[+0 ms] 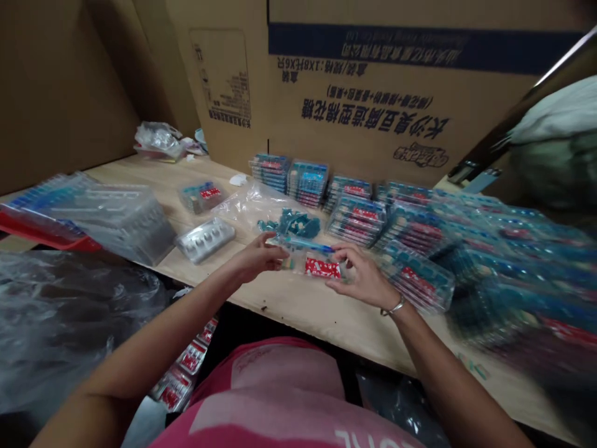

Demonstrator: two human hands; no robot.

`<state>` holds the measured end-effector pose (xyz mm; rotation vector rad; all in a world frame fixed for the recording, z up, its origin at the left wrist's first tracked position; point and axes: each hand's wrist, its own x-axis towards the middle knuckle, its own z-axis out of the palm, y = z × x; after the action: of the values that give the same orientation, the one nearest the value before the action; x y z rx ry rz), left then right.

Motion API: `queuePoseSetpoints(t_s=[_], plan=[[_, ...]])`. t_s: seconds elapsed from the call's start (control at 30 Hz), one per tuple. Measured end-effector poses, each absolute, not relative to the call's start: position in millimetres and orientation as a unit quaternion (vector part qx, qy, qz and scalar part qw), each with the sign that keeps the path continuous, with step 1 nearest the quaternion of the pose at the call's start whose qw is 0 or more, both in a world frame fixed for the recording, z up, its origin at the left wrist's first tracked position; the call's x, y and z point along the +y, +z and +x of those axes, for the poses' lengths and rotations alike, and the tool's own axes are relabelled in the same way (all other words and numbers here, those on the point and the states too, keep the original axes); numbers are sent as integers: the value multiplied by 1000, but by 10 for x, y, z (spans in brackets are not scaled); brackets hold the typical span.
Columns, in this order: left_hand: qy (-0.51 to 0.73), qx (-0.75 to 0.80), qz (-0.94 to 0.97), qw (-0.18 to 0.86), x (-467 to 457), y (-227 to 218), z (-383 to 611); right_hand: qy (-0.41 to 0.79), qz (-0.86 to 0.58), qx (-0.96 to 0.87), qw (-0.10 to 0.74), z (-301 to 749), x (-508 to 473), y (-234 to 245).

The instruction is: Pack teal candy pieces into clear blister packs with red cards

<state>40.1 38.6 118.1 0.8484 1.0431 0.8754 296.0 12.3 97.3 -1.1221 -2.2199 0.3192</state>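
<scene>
Over the front of the table, a clear plastic tray (301, 264) is held between my two hands. It carries a red packet with white marks (323, 267) and a blue stick-like piece (310, 245) along its far side. My left hand (262, 258) has its curled fingers at the tray's left end, beside a small pale-green piece. At the right end, my right hand (361, 272) grips the tray between thumb and fingers. Just beyond it lies a heap of teal pieces (298, 223) on a clear plastic bag (254, 202).
Stacks of filled trays (357, 221) line the back and right, blurred at far right. Nested clear trays (125, 218) stand at left, near a single silvery tray (206, 239) and a small filled stack (201, 196). A large printed carton (354, 93) walls the back.
</scene>
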Motion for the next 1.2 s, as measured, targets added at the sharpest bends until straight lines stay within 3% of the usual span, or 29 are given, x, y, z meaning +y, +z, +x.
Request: queuePoseSetpoints(t_s=[0.27,0.63,0.83,1.0,1.13,1.2], plan=[[393,318,433,746,573,2229,643,-21,-408,-836,367,3124,148,2068],[361,251,442,782,557,2604,786,-42,-429,-798,421,3244,-68,2459],[401,274,413,771,495,2710,874,-27,-443,-789,424,3246,-118,2516],[372,264,433,777,512,2535,792,1,-414,-804,428,3283,-122,2395],[386,298,430,760,456,2109,478,88,-397,-769,494,3306,19,1782],[380,327,421,756,431,1784,270,81,-461,-764,445,3242,93,1316]])
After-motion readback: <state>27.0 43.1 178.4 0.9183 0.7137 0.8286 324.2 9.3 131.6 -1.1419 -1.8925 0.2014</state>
